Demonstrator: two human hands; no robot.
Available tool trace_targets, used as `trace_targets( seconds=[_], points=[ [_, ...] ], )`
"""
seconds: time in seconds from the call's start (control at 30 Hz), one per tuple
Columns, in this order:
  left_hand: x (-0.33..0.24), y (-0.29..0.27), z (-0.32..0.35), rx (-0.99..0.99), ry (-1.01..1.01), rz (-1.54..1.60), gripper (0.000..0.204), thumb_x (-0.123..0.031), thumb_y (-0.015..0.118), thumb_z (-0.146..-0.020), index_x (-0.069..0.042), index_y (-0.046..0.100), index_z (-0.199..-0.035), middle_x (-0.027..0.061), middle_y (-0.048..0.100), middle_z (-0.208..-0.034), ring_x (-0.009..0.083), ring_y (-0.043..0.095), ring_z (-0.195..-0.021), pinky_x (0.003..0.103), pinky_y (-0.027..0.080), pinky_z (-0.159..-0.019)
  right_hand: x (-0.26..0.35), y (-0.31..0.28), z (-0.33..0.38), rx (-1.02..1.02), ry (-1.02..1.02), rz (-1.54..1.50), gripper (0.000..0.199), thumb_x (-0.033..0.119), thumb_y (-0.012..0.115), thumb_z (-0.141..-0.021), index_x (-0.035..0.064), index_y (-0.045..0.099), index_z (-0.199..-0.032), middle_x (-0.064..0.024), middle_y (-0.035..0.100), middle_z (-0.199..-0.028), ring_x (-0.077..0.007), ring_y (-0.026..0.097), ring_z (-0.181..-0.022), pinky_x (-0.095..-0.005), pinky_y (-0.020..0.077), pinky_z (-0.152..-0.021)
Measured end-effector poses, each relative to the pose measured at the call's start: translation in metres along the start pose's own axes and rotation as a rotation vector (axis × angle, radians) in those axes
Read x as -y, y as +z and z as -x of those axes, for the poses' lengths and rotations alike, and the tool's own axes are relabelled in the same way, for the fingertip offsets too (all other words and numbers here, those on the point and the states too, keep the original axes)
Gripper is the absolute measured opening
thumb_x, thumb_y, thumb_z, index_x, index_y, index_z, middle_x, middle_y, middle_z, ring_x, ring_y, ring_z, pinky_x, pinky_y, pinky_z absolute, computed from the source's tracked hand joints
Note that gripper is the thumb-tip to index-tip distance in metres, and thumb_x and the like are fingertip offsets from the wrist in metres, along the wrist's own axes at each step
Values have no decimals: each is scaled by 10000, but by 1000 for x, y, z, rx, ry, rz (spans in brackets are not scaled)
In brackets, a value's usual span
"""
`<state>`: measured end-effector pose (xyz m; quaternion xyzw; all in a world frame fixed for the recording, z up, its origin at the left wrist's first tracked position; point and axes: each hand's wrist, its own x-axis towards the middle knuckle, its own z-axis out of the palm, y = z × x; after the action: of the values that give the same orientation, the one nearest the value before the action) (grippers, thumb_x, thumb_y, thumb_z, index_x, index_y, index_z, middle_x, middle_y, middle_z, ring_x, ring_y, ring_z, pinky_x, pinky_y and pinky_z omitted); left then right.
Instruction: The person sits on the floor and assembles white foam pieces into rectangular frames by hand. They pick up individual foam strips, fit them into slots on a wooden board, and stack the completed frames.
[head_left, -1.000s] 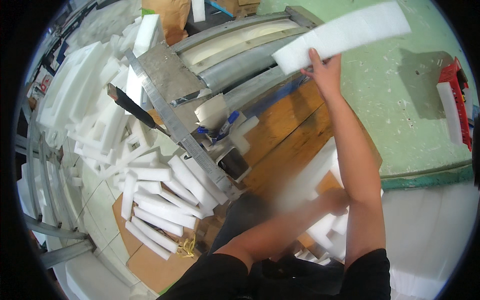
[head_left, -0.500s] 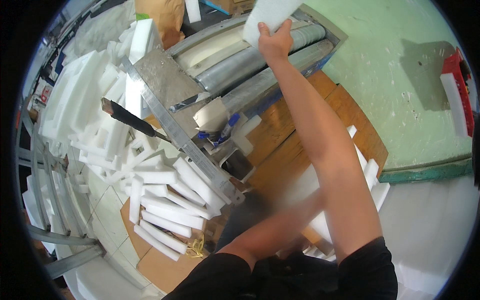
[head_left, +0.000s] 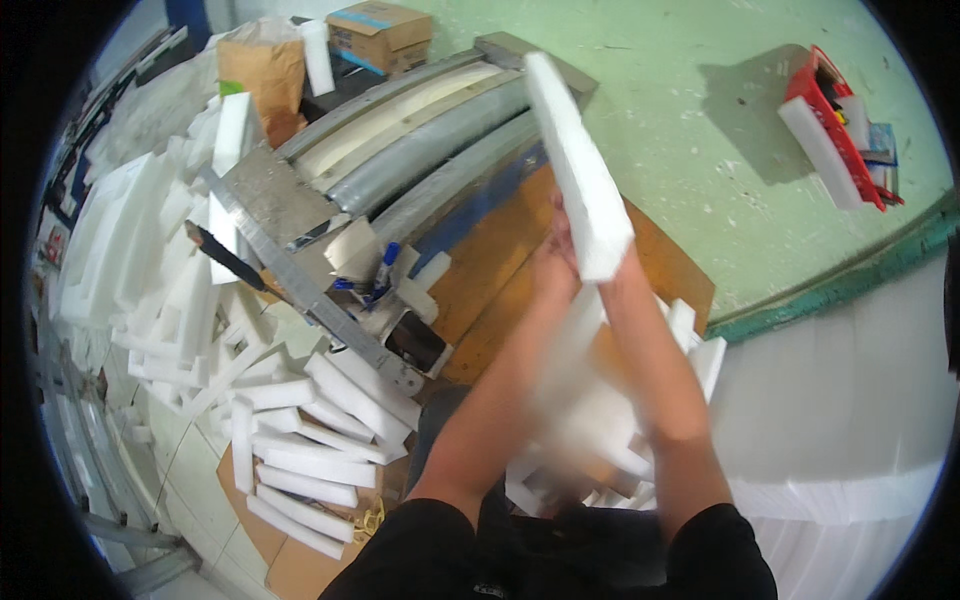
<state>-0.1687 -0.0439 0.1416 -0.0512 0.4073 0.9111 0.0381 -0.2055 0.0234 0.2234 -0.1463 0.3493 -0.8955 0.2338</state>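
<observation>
A long white foam block (head_left: 578, 170) is held up in front of me, tilted, its near end toward me. My left hand (head_left: 563, 240) is closed against the block's left side. My right hand (head_left: 628, 262) grips it from the right, near the lower end; its fingers are mostly hidden behind the foam. Just left of the block stands a machine with long grey rollers (head_left: 430, 135) in a metal frame. Beneath my forearms, more white foam pieces (head_left: 600, 420) lie on a brown wooden board (head_left: 500, 290), partly blurred.
Several white foam strips (head_left: 320, 460) lie on cardboard at lower left, below a larger foam heap (head_left: 130, 250). A black-handled tool (head_left: 230, 260) juts from the machine's frame beside blue pens (head_left: 385, 270). A red basket (head_left: 835, 120) stands at far right; a cardboard box (head_left: 380, 38) is behind.
The foam block has come away from the rollers, toward me and to the right. My left hand has risen from below to join my right on it. The view has shifted right.
</observation>
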Motion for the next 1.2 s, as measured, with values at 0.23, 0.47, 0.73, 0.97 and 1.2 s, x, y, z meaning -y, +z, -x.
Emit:
trace_targets(
  seconds=[0.23,0.47,0.73,0.97,1.2],
  points=[
    [-28,-7,13,140,8,636,693,-576,385,-1089,-65,347,-1556,145,496,-1505,316,477,-1389,496,331,-1186,-52,-2,140,-106,-152,-533,467,348,479,-1051,-28,539,-1321,-225,545,-849,-190,488,-511,-249,422,-391],
    [-32,-28,3,-33,75,552,754,-543,527,-1055,-50,308,-1582,180,426,-1560,333,398,-1449,531,390,-1149,-5,-8,158,-196,-451,-423,479,233,446,-1067,-120,469,-1390,-321,616,-1084,-287,700,-762,-281,662,-655],
    [-29,-61,-11,-652,323,-353,407,-329,695,-984,49,620,-1116,182,643,-1078,234,596,-982,376,481,-882,-95,7,254,-720,72,212,185,-2,553,-887,-67,602,-1053,-193,683,-910,-236,682,-690,-282,582,-585],
    [-53,-66,23,-485,627,-310,238,-202,755,-962,-30,603,-900,10,583,-850,104,521,-790,267,434,-724,-35,-64,276,-784,-166,554,176,68,617,-880,-42,615,-1017,-126,642,-761,-217,623,-564,-339,500,-484],
    [-21,-24,40,-234,779,-495,186,-158,716,-978,-16,615,-914,1,594,-814,92,529,-738,252,440,-681,-60,-75,132,-747,164,561,263,121,634,-960,-70,650,-1141,-112,704,-949,-203,695,-761,-319,585,-730]
  ],
)
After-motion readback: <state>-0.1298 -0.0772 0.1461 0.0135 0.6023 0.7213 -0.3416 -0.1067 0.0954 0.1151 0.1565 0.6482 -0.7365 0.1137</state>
